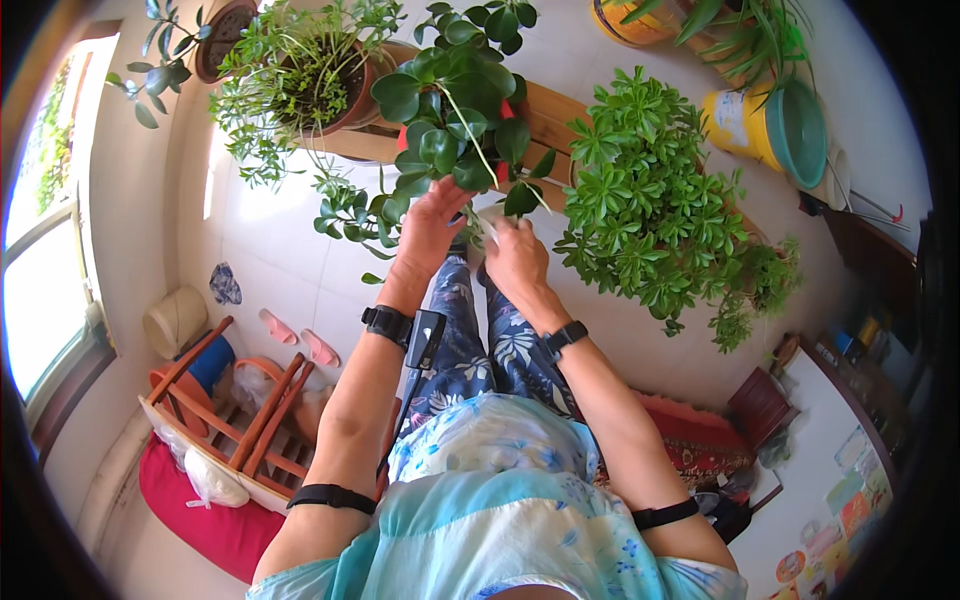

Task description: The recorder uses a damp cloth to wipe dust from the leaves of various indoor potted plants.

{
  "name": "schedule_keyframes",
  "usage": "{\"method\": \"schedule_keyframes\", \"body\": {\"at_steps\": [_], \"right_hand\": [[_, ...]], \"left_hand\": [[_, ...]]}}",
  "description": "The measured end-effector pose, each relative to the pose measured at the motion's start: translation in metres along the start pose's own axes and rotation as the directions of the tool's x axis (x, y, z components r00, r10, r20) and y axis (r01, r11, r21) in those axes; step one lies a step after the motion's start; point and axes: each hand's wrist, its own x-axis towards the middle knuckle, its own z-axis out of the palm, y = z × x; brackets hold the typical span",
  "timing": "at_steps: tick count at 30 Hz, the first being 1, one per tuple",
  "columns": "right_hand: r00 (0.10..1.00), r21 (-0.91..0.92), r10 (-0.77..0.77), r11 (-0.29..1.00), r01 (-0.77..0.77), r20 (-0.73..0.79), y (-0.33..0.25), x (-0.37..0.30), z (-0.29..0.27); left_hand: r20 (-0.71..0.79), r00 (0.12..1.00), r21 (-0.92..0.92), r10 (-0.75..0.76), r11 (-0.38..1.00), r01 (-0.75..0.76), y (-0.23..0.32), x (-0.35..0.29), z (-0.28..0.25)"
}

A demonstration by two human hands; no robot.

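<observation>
A potted plant with glossy, rounded dark green leaves (430,100) stands in front of me, parts of its red pot showing between the foliage. My left hand (438,212) reaches up beneath the lower leaves, its fingers bent around a leaf at the plant's near side; the leaves partly cover the fingertips. Close beside it on the right, my right hand (516,260) is closed, pinching a small white cloth or tissue (489,218) against the same leaf area. Pale thin stalks hang down just above both hands.
The plants stand on a wooden bench (548,118). A bushy light green plant (640,200) spreads to the right, a feathery potted plant (310,80) to the left. Teal and yellow buckets (797,130) lie far right. Wooden rack (255,425) and pink slippers (320,348) are at left.
</observation>
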Motion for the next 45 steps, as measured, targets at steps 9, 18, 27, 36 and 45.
{"method": "schedule_keyframes", "body": {"at_steps": [9,18,27,36,45], "right_hand": [[0.955,0.546,-0.112,0.836,-0.059,0.275,0.008,-0.05,-0.056],[0.946,0.711,-0.294,0.694,0.113,0.137,-0.132,-0.017,-0.043],[0.996,0.338,0.087,0.938,-0.076,-0.018,-0.108,0.02,0.031],[0.936,0.569,0.265,0.818,-0.09,-0.232,-0.105,0.043,0.061],[0.991,0.416,0.127,0.9,-0.132,0.04,-0.104,0.016,0.08]], "left_hand": [[-0.186,0.983,0.311,0.0,0.948,0.059,0.031,-0.05,-0.063],[-0.106,0.982,0.366,0.153,0.925,-0.105,0.085,0.009,-0.08],[0.061,0.989,0.297,-0.137,0.948,0.113,0.08,0.033,-0.076],[0.331,0.899,0.227,-0.286,0.949,0.218,0.088,0.027,-0.073],[0.305,0.883,0.376,-0.357,0.897,0.233,0.106,0.028,-0.067]]}}
